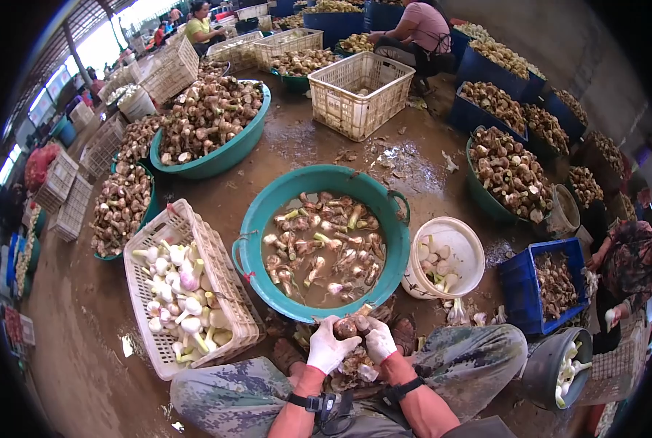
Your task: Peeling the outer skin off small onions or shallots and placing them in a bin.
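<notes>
My left hand (329,346), in a white glove, holds a brown, unpeeled garlic bulb (345,328) above my lap. From the other side my right hand (379,340), also gloved, grips the same bulb; its fingers partly hide it. Just beyond both hands stands a round green tub (318,174) of muddy water with several garlic bulbs (326,241) in it. Beneath the hands, between my feet, lie garlic skins (356,364). A cream plastic crate (156,358) of peeled white garlic (175,290) is at the left. Right of the tub, a white bucket (468,252) contains some pale bulbs.
Green tubs heaped with unpeeled garlic stand at the far left (255,131) and right (482,189). A cream crate (334,112) sits ahead on the wet floor (298,137). At right are a blue crate (515,282), a dark bucket (539,364) and a co-worker (630,263).
</notes>
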